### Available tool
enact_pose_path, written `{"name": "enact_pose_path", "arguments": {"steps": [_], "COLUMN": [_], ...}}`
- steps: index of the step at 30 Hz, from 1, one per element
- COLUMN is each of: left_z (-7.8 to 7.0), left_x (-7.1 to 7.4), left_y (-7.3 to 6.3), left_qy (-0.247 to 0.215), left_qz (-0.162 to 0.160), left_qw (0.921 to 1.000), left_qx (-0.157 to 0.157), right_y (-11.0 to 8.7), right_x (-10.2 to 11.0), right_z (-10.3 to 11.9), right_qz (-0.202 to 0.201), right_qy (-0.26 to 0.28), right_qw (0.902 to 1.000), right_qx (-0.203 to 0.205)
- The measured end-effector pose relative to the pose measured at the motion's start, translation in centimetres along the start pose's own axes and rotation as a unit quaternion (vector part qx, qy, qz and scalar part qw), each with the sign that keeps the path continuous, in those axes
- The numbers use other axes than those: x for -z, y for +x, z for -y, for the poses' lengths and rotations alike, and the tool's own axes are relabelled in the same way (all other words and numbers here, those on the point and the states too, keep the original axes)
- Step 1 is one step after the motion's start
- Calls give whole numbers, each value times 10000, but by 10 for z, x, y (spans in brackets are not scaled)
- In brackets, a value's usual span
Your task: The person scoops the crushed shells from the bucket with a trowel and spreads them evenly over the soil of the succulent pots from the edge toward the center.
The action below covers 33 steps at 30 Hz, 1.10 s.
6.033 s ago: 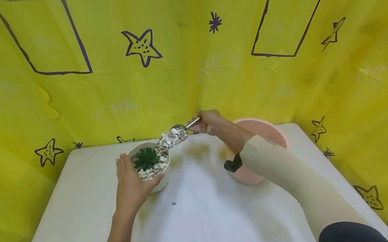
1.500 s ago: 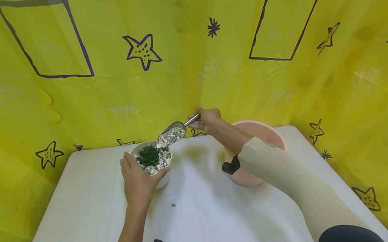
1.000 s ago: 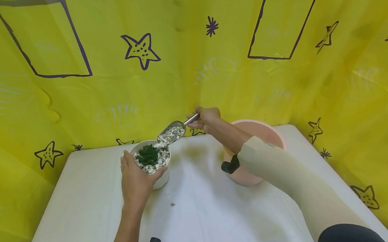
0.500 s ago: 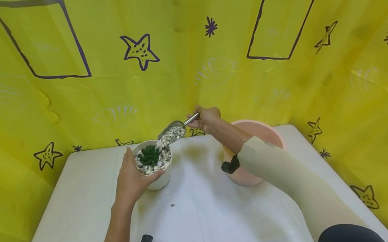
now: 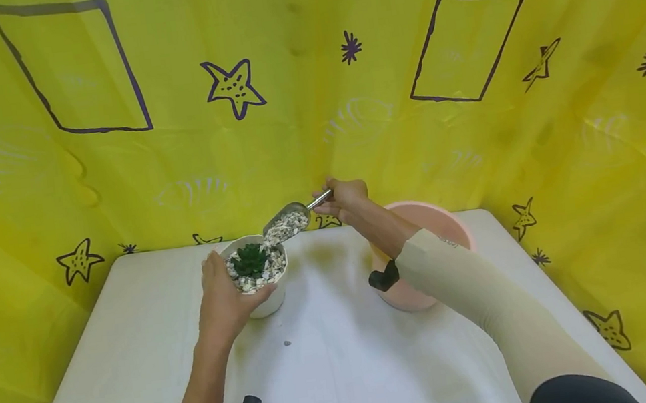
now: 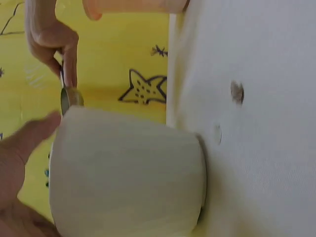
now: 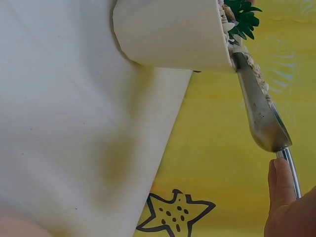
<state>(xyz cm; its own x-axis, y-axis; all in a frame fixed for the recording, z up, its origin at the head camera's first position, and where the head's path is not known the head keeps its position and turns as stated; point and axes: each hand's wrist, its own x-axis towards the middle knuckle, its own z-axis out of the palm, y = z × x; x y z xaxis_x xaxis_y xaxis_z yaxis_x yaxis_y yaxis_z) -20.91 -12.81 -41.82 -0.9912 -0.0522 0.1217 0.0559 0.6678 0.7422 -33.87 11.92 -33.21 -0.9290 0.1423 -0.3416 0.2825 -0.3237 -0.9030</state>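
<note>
A white plant pot (image 6: 128, 173) stands on the table, holding a green succulent (image 5: 249, 260) among pale gravel (image 5: 248, 283). My left hand (image 5: 221, 298) grips the pot from its left side, thumb along the near rim and fingers round the far side. In my right hand (image 5: 344, 200) I hold a metal scoop (image 7: 261, 116) by its handle, from the right of the pot. The scoop is loaded with pale stone chips (image 5: 286, 227) and tilts down to the left, its tip at the pot's right rim beside the succulent.
A pink tub (image 5: 410, 295) stands at the right, partly hidden under my right forearm. One small stone (image 5: 287, 343) lies on the white tablecloth (image 5: 344, 373) in front of the pot. A yellow patterned curtain (image 5: 293, 151) closes off the back and sides.
Since the earliest frame the heap in the scoop has sunk lower, and the pot sits slightly further right. Over the last second my left hand shifts a little at the pot; the scoop stays nearly still.
</note>
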Motion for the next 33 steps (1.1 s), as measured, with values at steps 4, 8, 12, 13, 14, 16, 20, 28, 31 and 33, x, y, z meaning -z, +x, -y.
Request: {"name": "enact_pose_path", "arguments": {"steps": [4, 8, 12, 13, 14, 16, 20, 28, 31, 33], "left_z": [-10, -14, -14, -14, -13, -12, -6, 4, 5, 5], "left_x": [-12, -19, -20, -20, -19, -17, -11, 3, 6, 7], "left_y": [-6, -7, -7, -7, -6, -5, -2, 6, 9, 10], "left_qy": [30, 109, 162, 162, 164, 171, 136, -160, -152, -143], "left_qz": [-402, -674, -722, -702, -656, -563, -285, 370, 563, 648], "left_qw": [9984, 9964, 9961, 9963, 9966, 9974, 9992, 9989, 9978, 9972], "left_qx": [397, 494, 488, 480, 475, 427, 239, -249, -328, -350], "right_y": [-1, -1, -1, -1, -1, -1, -1, 0, 0, 0], "right_x": [1, 1, 2, 2, 3, 3, 4, 5, 6, 6], "right_z": [0, 0, -1, -1, -1, -1, 0, 1, 2, 2], "right_qz": [-10, -14, -43, -52, -65, -74, -89, -121, -128, -124], "right_qy": [-47, -33, 18, 19, 10, 14, -6, 55, 121, 150], "right_qw": [10000, 10000, 10000, 10000, 10000, 10000, 10000, 9999, 9998, 9998], "right_qx": [29, 41, 9, 7, 3, 16, 44, 26, 25, 37]}}
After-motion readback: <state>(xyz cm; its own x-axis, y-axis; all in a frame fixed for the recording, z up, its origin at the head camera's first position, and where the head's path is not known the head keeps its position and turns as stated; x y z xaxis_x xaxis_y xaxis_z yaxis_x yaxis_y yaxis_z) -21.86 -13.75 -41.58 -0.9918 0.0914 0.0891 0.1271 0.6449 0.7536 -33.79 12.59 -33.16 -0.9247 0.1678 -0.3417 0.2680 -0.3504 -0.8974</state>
